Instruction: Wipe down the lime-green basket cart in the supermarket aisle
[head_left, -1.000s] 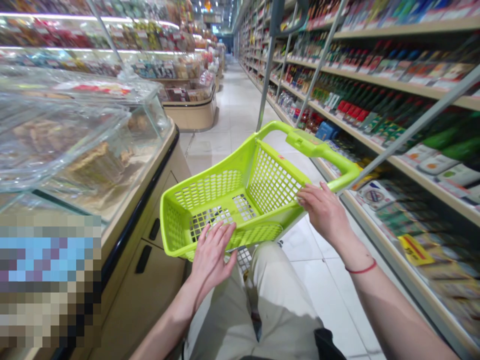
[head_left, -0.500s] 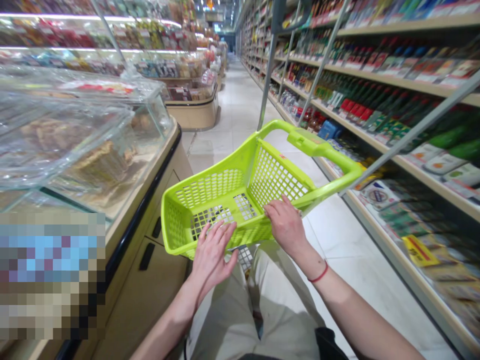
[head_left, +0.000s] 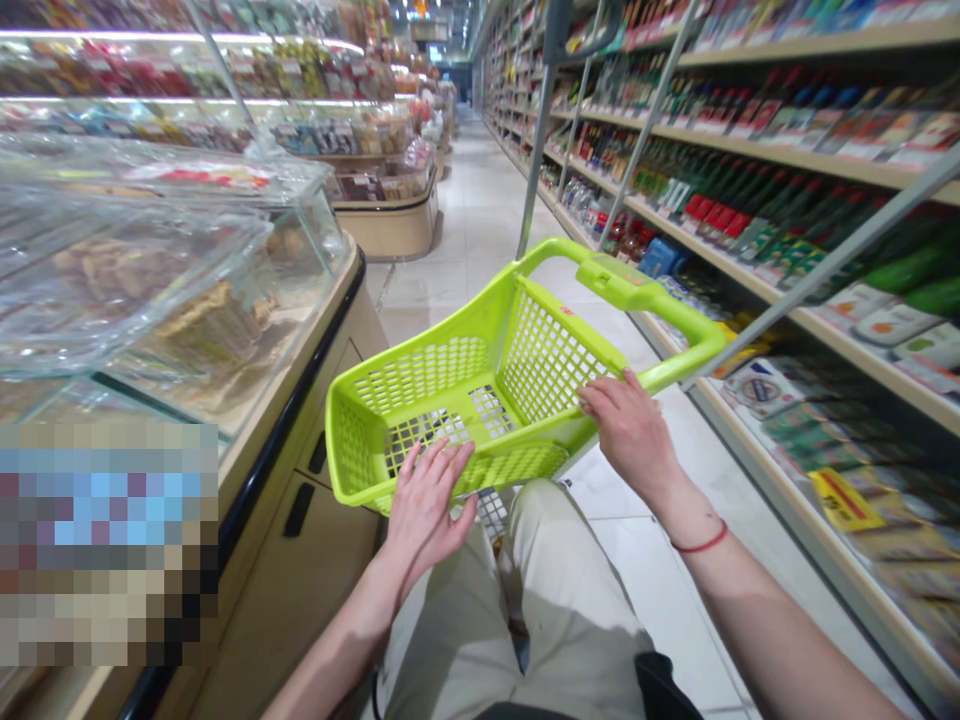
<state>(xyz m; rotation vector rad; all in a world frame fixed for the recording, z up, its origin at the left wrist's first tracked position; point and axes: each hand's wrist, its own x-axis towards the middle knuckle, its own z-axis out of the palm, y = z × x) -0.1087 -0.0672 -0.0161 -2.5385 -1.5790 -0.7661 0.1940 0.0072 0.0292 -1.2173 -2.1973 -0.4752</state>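
A lime-green plastic shopping cart (head_left: 525,470) stands tilted across my view in front of my knees, its latticed basket holding nothing. My left hand (head_left: 431,500) rests with fingers stretched and thumb apart on the near rim. Over the same rim, close to where the handle (head_left: 637,290) begins, the fingers of my right hand (head_left: 630,430) are bent. A red cord circles my right wrist. The right thumb is hidden.
A glass-topped counter (head_left: 300,340) with packed food borders the left side. Shelves (head_left: 817,310) of bottles and packets line the right. Grey metal poles (head_left: 536,160) rise near the cart. A tiled aisle (head_left: 480,190) runs ahead.
My right hand has moved right along the cart's near rim, towards the handle. My left hand stays about where it was. The cart has hardly shifted.
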